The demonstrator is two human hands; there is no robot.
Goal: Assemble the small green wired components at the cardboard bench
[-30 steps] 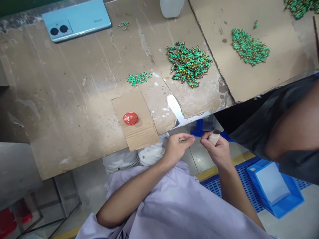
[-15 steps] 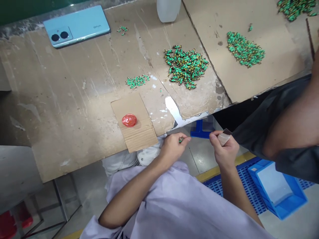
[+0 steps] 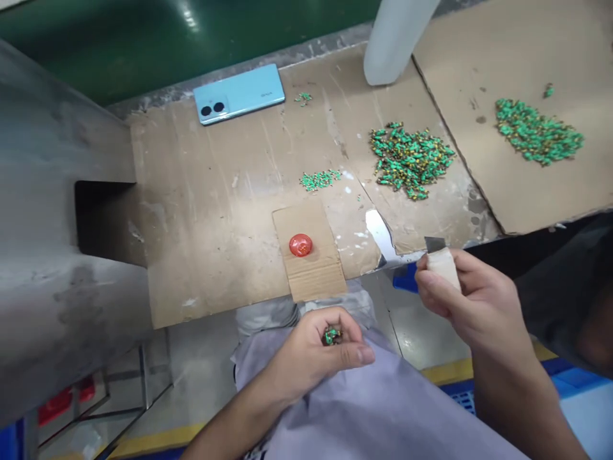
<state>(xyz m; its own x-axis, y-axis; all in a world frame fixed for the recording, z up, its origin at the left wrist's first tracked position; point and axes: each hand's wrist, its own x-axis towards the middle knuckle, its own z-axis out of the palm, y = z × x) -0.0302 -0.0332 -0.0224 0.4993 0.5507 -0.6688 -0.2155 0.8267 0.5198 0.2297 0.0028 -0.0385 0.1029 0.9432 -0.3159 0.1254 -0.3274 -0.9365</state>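
My left hand (image 3: 313, 354) rests over my lap, fingers curled round several small green parts (image 3: 331, 335). My right hand (image 3: 472, 300) is raised at the table's front edge, closed on a short blade with a pale wrapped handle (image 3: 443, 262). On the cardboard-covered table (image 3: 215, 191) lie a big pile of green and yellow parts (image 3: 410, 160), a small green cluster (image 3: 320, 180) and another green pile (image 3: 539, 131) on the right cardboard sheet. A red round cap (image 3: 301, 245) sits on a small cardboard piece.
A light blue phone (image 3: 239, 94) lies face down at the table's back. A white bottle (image 3: 395, 38) stands behind the piles. A grey metal surface (image 3: 48, 223) rises at left. Another person's dark sleeve (image 3: 565, 281) is at right. Blue crates sit on the floor.
The view has swung right and up. My left hand dropped lower toward my lap with the green parts; my right hand with the blade rose nearer the table edge.
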